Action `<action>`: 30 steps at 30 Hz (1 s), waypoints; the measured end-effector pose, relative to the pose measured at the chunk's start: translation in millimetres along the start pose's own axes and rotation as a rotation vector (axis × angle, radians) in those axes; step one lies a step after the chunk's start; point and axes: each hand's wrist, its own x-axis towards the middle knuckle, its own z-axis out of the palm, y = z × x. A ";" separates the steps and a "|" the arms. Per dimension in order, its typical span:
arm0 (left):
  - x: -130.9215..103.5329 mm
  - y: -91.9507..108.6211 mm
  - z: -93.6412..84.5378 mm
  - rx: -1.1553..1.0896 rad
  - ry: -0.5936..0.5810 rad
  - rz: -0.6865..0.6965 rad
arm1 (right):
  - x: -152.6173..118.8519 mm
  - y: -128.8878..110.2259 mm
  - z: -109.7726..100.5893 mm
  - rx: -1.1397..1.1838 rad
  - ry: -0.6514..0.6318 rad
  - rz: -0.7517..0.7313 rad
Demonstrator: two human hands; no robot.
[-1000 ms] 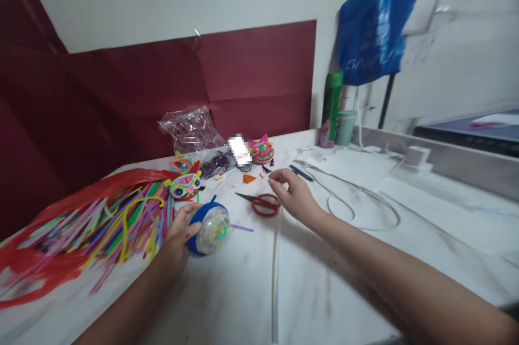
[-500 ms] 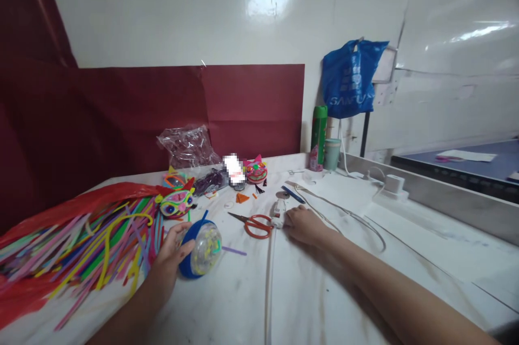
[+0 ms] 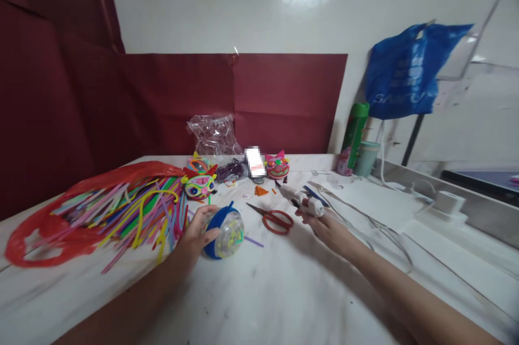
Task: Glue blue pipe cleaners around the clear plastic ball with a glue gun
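My left hand [image 3: 201, 233] is closed around a clear plastic ball [image 3: 233, 234] with a wide blue band and yellow and green bits showing through it. A thin purple strip [image 3: 254, 241] lies just beyond the ball. My right hand [image 3: 324, 226] grips a white glue gun [image 3: 311, 204], raised a little off the table and blurred by motion, its front pointing away to the left. Between my hands lie orange-handled scissors [image 3: 278, 221], slightly apart, blades toward the left. Behind the glue gun is a blue pen-like tool [image 3: 316, 195].
Colourful pipe cleaners [image 3: 138, 210] spill from a red plastic bag [image 3: 24, 253] at the left. Decorated animal-face balls [image 3: 198, 187] and a phone [image 3: 255, 164] stand at the back. Cords [image 3: 381, 226], a green spray can [image 3: 357, 128] and a cup [image 3: 367, 158] are at the right.
My right hand has lifted the glue gun off the table, and its front has swung up and away. The ball stays in my left hand. The view has turned left.
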 end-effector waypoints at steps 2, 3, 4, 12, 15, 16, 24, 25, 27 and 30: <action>-1.4 -1.4 0.7 0.097 0.007 0.051 | -10.7 -14.2 2.9 0.059 -0.152 0.063; -2.0 -1.9 1.0 0.136 0.016 0.079 | -16.2 -21.3 4.8 0.082 -0.232 0.087; -2.4 -2.2 1.2 0.163 0.022 0.103 | -21.3 -28.1 6.9 0.105 -0.287 0.088; -6.0 1.4 7.4 0.242 0.032 0.101 | -38.0 -62.3 13.3 0.162 -0.402 -0.027; -8.1 2.6 10.9 0.288 0.037 0.132 | -36.6 -70.2 9.2 0.156 -0.444 -0.078; -8.5 2.8 11.5 0.291 0.031 0.138 | -35.9 -71.9 8.5 0.159 -0.443 -0.102; -8.9 6.5 9.9 0.329 -0.002 0.133 | -35.4 -75.2 12.4 0.235 -0.445 -0.216; -8.7 6.7 9.7 0.334 -0.006 0.135 | -35.9 -76.0 12.4 0.237 -0.444 -0.207; -8.1 6.5 9.6 0.343 -0.003 0.146 | -36.6 -77.8 12.3 0.232 -0.434 -0.190; -7.2 6.0 10.1 0.357 0.016 0.160 | -37.6 -79.4 12.8 0.231 -0.429 -0.179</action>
